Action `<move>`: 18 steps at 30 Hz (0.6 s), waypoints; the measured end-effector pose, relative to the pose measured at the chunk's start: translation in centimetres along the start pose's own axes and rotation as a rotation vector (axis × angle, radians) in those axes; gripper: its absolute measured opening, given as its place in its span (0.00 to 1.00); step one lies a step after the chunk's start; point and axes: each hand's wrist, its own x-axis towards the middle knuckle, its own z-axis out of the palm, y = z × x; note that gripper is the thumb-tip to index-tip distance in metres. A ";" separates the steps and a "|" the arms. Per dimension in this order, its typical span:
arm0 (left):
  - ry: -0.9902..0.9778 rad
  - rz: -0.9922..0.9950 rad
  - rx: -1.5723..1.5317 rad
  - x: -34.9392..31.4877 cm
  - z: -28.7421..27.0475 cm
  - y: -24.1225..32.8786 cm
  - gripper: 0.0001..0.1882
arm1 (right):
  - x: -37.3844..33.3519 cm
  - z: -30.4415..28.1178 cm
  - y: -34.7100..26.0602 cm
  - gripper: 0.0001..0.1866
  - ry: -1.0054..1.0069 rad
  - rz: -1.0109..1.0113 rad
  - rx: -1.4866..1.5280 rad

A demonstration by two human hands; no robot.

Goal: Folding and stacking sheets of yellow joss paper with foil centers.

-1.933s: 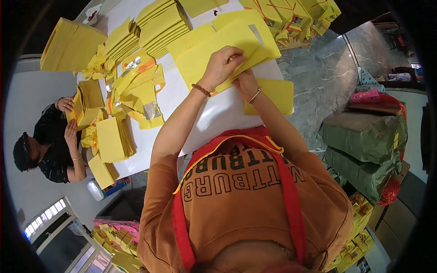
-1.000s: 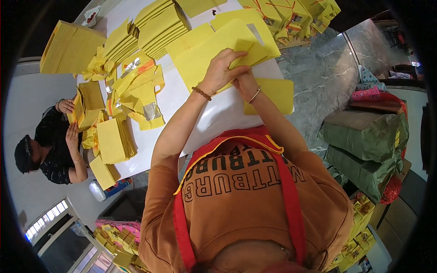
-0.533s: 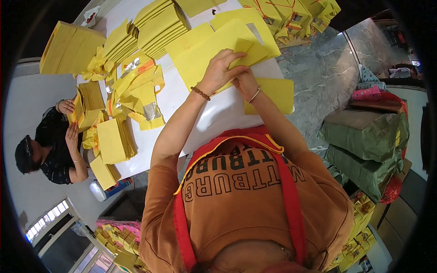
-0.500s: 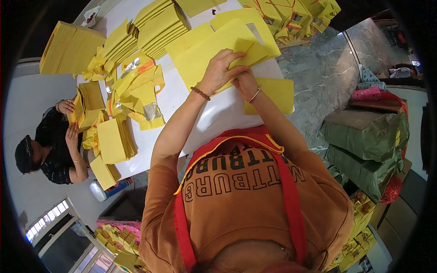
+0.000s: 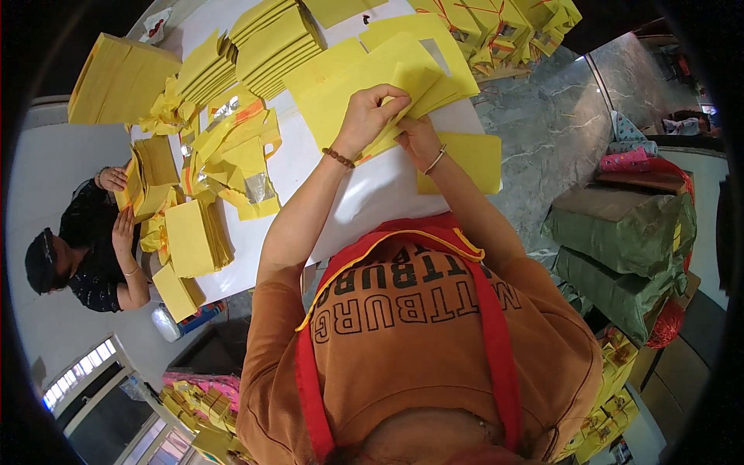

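Both my hands are at a few yellow paper sheets (image 5: pixel 415 81) that lie slightly fanned over larger yellow sheets (image 5: pixel 318 85) on the white-covered table. With thumb and fingers together, my left hand (image 5: pixel 373 115) pinches the top sheet near its close edge. My right hand (image 5: pixel 420 142) is closed on the near edge of the same sheets, its fingertips partly hidden beneath them. Just right of my right wrist lies another yellow sheet (image 5: pixel 473 164), flat by the table's edge.
Stacks of folded yellow paper (image 5: pixel 279 50) stand at the far left, beside torn yellow wrapping (image 5: pixel 236 151). Tied yellow bundles (image 5: pixel 496 31) sit at the far right. A co-worker (image 5: pixel 85 240) handles yellow paper at the left edge. Green wrapped bales (image 5: pixel 620 225) are on the right.
My left hand has drawn back slightly to the left and away from my right hand. The folded-over top sheet now lies flatter, and the sheets' edges are more fanned.
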 end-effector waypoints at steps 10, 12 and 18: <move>-0.094 0.082 -0.039 0.1 -0.1 -1.1 0.08 | 0.3 -0.4 0.3 0.12 -0.040 -0.024 -0.053; -0.088 0.155 0.034 0.0 0.0 -0.9 0.08 | 0.5 -0.9 0.5 0.11 -0.046 -0.012 -0.048; 0.000 0.476 0.492 -0.8 0.5 0.3 0.09 | 0.4 -0.5 0.6 0.11 -0.022 -0.014 -0.031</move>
